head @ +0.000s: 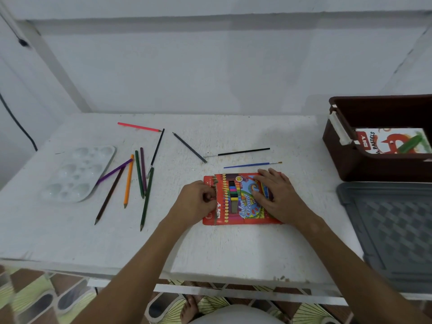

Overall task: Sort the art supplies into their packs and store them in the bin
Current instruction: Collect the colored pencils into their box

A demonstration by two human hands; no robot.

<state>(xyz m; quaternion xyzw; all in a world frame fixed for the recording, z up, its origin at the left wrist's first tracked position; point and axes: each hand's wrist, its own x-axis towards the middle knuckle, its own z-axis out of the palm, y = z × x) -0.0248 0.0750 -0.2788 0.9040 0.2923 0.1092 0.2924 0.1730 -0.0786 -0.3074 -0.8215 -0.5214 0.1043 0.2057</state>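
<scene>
Two hands work the red colour-pencil pack [240, 199], which lies flat on the counter [210, 249] near the middle. The right hand [278, 197] lies flat over the pack's right half, fingers straight, pressing it down. The left hand [198, 202] sits at the pack's left end, its fingers curled in a pinch at the opening; what they pinch, flap or pencil, I cannot tell. To do this step well, hold the pack steady and keep the mouth open so pencils slide in straight. Several loose pencils [140, 176] lie well apart to the left, brushes [252, 164] just beyond the pack, and the brown bin [346, 155] stands far right.
</scene>
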